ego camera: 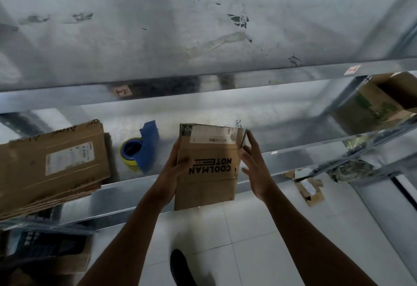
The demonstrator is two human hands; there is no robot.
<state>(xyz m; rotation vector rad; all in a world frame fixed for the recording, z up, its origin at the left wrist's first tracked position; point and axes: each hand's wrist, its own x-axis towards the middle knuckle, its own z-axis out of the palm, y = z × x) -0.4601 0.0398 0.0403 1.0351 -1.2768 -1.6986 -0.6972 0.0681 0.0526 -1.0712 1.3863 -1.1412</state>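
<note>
carton: flat, COOLMAN NOTE print up, held across the front lip of the shelf
left grip: clamped on the carton's left edge, thumb on top
right grip: wide, straight fingers against the right edge, holding nothing
done: carton in hand, apart from the flat cardboard stack
left: likely all of it; not opened up or taped, tape dispenser untouched on the shelf

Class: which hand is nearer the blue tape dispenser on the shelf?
Left. The left hand grips the cardboard box just right of the tape dispenser; the right hand lies beyond the box.
</note>
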